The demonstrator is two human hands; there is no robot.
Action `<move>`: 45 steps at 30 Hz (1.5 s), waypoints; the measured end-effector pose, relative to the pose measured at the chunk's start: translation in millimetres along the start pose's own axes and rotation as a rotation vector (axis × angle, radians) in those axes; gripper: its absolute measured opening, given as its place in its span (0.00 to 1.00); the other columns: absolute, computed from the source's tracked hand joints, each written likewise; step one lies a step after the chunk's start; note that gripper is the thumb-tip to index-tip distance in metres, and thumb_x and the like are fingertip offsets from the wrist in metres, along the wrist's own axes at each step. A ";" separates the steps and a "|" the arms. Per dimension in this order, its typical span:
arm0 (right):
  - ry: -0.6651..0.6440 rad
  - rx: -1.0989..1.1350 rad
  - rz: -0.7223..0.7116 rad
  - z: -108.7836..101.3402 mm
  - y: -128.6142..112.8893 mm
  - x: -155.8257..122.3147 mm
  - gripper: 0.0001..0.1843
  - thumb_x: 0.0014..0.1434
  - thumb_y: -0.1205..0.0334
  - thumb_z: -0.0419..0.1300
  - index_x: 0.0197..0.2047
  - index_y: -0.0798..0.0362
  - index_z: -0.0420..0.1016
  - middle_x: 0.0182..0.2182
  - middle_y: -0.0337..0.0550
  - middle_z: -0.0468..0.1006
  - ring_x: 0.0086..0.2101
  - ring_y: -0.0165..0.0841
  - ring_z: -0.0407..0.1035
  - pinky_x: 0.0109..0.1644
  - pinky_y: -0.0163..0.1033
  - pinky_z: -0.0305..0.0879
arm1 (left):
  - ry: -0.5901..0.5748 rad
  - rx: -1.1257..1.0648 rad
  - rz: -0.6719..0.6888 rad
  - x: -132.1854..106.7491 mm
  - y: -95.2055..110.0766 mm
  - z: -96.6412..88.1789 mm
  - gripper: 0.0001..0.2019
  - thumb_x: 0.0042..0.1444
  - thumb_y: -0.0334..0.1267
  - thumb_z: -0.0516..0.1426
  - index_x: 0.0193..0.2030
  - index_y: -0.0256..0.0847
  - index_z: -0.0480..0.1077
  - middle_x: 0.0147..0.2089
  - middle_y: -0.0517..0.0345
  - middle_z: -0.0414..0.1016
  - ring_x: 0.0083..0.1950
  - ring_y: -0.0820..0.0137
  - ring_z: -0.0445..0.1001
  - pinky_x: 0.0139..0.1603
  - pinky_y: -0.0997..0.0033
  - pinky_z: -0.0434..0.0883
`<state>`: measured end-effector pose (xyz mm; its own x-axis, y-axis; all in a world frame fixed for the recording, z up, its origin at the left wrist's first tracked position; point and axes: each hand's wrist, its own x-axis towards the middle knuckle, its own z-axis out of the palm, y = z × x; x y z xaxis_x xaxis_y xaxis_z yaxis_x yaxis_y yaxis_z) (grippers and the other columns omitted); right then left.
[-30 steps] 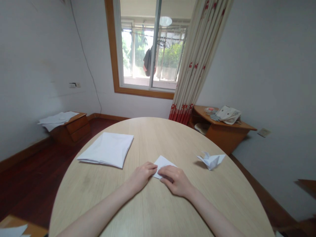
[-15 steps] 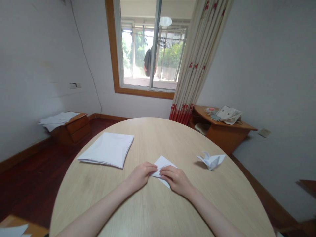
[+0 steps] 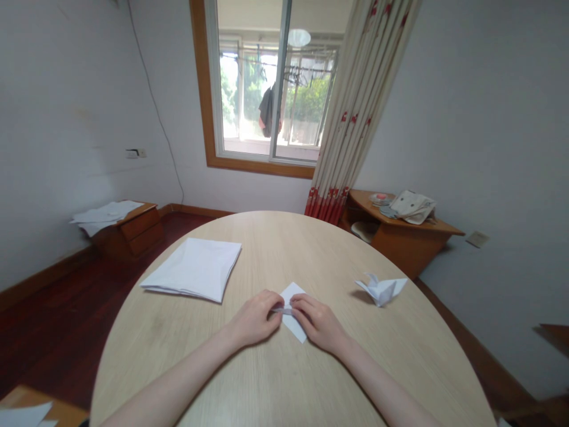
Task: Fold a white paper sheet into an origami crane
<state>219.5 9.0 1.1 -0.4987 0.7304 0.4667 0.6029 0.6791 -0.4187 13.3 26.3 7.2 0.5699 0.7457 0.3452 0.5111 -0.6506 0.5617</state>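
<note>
Between my hands, on the round wooden table (image 3: 284,379), lies a piece of white folded paper (image 3: 294,327). One corner points away from me and another toward me, and a narrow raised fold runs across its middle. My left hand (image 3: 256,317) pinches the left end of that fold. The right end is held between the thumb and fingers of my right hand (image 3: 317,320). My fingertips cover both side corners of the paper.
A folded white paper crane (image 3: 380,290) stands on the table to the right. A stack of white paper sheets (image 3: 193,268) lies at the left. Beyond the table are a drawer cabinet (image 3: 140,228) and a corner desk (image 3: 400,240) with a cloth bag (image 3: 411,206).
The paper's flap has been raised along its middle, showing as a grey ridge. More of the near corner shows, and both hands have shifted their grip slightly.
</note>
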 end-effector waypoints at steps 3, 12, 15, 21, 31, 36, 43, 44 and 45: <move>0.002 0.019 0.027 0.3 -0.4 0.7 0.10 0.67 0.64 0.48 0.38 0.51 0.69 0.42 0.47 0.75 0.41 0.35 0.71 0.45 0.41 0.69 | 0.007 -0.006 -0.023 0.3 -0.7 1.1 0.08 0.57 0.33 0.54 0.43 0.39 0.69 0.41 0.53 0.74 0.43 0.64 0.73 0.44 0.67 0.70; -0.027 -0.126 0.058 -0.6 -3.7 4.0 0.07 0.64 0.66 0.50 0.35 0.51 0.66 0.39 0.46 0.72 0.39 0.38 0.68 0.43 0.43 0.67 | -0.005 0.020 0.060 0.9 -6.0 6.4 0.06 0.64 0.34 0.51 0.40 0.40 0.69 0.49 0.53 0.71 0.50 0.66 0.70 0.52 0.67 0.68; -0.048 -0.167 0.080 0.0 -4.4 5.6 0.06 0.64 0.67 0.50 0.35 0.51 0.65 0.38 0.46 0.71 0.39 0.38 0.67 0.42 0.43 0.67 | -0.012 0.040 0.062 1.4 -7.0 7.0 0.07 0.64 0.33 0.50 0.39 0.41 0.68 0.47 0.54 0.71 0.50 0.66 0.70 0.52 0.66 0.67; -0.059 -0.178 0.109 2.9 -4.0 7.1 0.06 0.64 0.68 0.50 0.35 0.51 0.64 0.38 0.46 0.70 0.39 0.38 0.66 0.43 0.43 0.67 | -0.025 0.040 0.035 2.6 -6.1 5.8 0.03 0.63 0.32 0.53 0.41 0.41 0.67 0.43 0.55 0.72 0.47 0.65 0.69 0.48 0.66 0.68; -0.038 -0.160 0.133 8.3 0.8 7.4 0.06 0.64 0.66 0.50 0.35 0.51 0.65 0.38 0.47 0.69 0.40 0.39 0.65 0.45 0.47 0.67 | 0.041 0.018 -0.046 4.8 -0.7 12.2 0.03 0.61 0.30 0.52 0.38 0.40 0.66 0.40 0.55 0.70 0.45 0.64 0.68 0.46 0.65 0.67; -0.042 -0.143 0.144 7.7 0.4 7.7 0.05 0.63 0.67 0.51 0.34 0.51 0.65 0.38 0.46 0.68 0.40 0.38 0.65 0.45 0.46 0.66 | 0.059 -0.010 -0.058 6.4 -2.7 13.1 0.03 0.59 0.28 0.54 0.37 0.40 0.66 0.39 0.55 0.70 0.45 0.65 0.69 0.46 0.66 0.67; -0.012 -0.081 0.189 8.8 4.2 7.6 0.04 0.58 0.69 0.57 0.34 0.52 0.65 0.39 0.45 0.66 0.41 0.38 0.64 0.46 0.45 0.64 | 0.057 -0.008 -0.068 7.8 -6.9 13.7 0.05 0.58 0.29 0.57 0.41 0.40 0.69 0.43 0.55 0.73 0.48 0.65 0.69 0.51 0.64 0.62; -0.006 -0.074 0.204 8.8 5.3 7.7 0.05 0.57 0.69 0.58 0.34 0.52 0.65 0.39 0.45 0.66 0.41 0.38 0.64 0.46 0.45 0.64 | 0.058 0.004 -0.073 7.9 -6.5 12.9 0.05 0.58 0.29 0.57 0.41 0.41 0.70 0.43 0.56 0.73 0.48 0.64 0.69 0.52 0.61 0.60; -0.003 -0.070 0.219 8.7 6.3 7.7 0.06 0.57 0.69 0.59 0.34 0.51 0.65 0.39 0.44 0.66 0.41 0.38 0.64 0.46 0.45 0.63 | 0.059 0.020 -0.079 8.0 -5.9 11.8 0.04 0.58 0.30 0.57 0.40 0.41 0.71 0.43 0.56 0.74 0.49 0.63 0.68 0.53 0.58 0.58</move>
<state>214.0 19.5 -4.7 -0.3526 0.8603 0.3682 0.7388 0.4974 -0.4547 22.4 34.4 -2.2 0.4882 0.8019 0.3444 0.5664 -0.5914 0.5739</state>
